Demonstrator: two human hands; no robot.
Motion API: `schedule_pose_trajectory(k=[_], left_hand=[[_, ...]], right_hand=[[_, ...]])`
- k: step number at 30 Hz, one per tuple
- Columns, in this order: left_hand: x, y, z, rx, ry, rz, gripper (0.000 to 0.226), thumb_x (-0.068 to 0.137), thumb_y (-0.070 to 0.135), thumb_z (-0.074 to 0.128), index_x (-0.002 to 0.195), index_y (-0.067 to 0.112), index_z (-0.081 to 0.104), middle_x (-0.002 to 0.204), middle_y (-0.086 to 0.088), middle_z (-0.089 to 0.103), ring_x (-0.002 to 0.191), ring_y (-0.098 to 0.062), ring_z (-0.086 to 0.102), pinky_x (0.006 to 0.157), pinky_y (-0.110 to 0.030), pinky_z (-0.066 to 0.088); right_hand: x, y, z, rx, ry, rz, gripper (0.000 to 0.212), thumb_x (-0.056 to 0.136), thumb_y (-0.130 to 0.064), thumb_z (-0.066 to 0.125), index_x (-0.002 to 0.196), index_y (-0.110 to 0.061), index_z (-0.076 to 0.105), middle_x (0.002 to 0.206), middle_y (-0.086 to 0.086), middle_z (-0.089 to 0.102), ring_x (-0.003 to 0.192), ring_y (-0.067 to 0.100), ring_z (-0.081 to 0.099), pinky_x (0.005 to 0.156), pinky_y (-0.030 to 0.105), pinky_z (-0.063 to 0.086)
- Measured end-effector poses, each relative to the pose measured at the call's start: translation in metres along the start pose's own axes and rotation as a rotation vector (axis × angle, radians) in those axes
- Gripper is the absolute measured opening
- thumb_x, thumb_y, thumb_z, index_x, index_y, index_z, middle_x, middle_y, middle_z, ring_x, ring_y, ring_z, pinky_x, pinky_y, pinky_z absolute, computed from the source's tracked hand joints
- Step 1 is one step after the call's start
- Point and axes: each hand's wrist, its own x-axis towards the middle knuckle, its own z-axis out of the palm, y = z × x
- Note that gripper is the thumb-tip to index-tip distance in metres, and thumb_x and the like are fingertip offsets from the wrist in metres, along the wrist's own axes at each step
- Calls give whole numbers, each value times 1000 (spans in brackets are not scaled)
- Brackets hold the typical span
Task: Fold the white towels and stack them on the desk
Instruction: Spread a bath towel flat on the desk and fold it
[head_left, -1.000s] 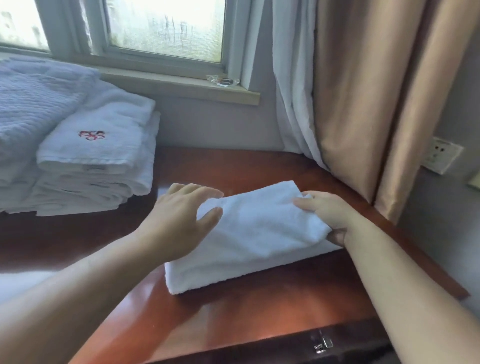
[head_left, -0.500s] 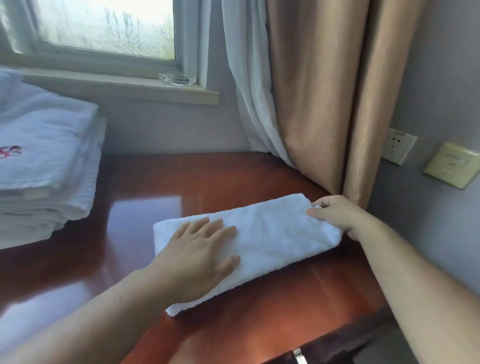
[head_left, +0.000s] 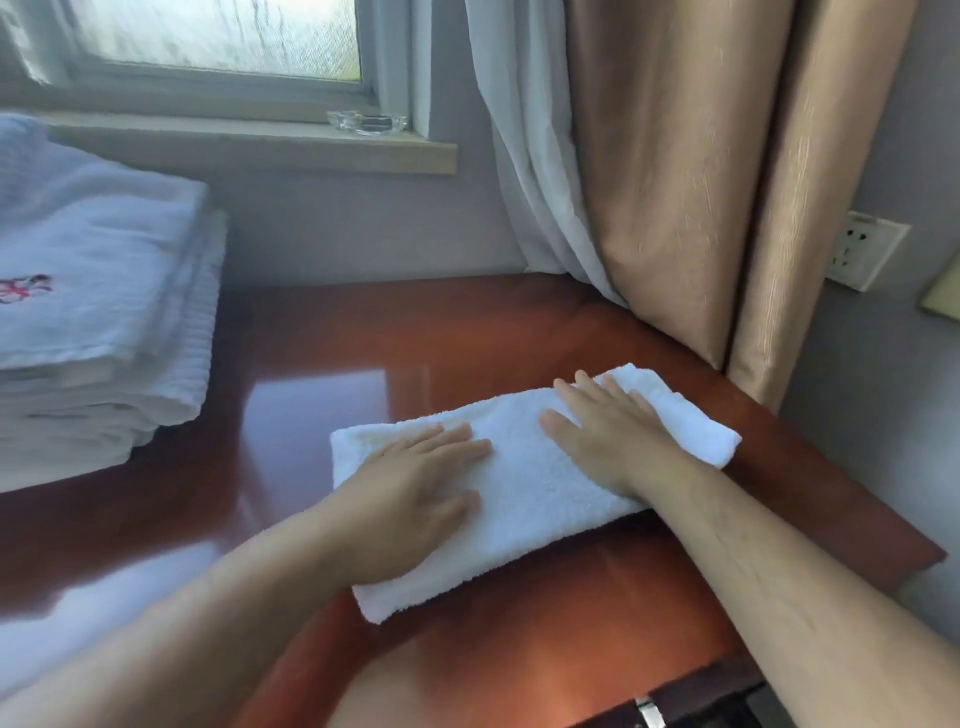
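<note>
1. Left hand (head_left: 415, 499): I see the fingers straight and together, palm flat on the near-left half of the folded towel (head_left: 524, 488). It presses down and grips nothing.
2. Right hand (head_left: 613, 441): fingers straight and slightly spread, palm down on the far-right half of the same towel. Nothing is pinched or curled around.
3. The two hands lie side by side on the towel, apart from each other, with bare terry showing between them.
4. The folded towel is a long white rectangle lying diagonally on the red-brown desk (head_left: 322, 410), its right end near the desk's right edge.
5. Stack of folded towels (head_left: 104, 322) stands at the desk's left, well apart; its top one carries a red embroidered mark.
6. Beyond: windowsill (head_left: 249, 140), glass dish (head_left: 366, 122) on it, beige curtain (head_left: 675, 182), wall socket (head_left: 865, 254).
</note>
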Motion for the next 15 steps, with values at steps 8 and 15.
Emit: schedule_pose_trajectory(k=[8,15], left_hand=[[-40,-42,-14,152,-7,-128,67,89,74,11,153,55,19,162,32,5,149,9,-4,122,-26,0],[-70,-49,-33,192,-18,-252,63,89,78,32,148,58,29,158,33,21,142,-4,21,115,-40,20]], right_hand=[[-18,-19,2,168,405,-131,44,100,-39,50,138,-19,59,146,3,53,139,27,42,114,37,31],[-78,-102,18,281,470,-641,17,81,-4,75,91,-18,74,90,-10,59,86,15,53,80,16,40]])
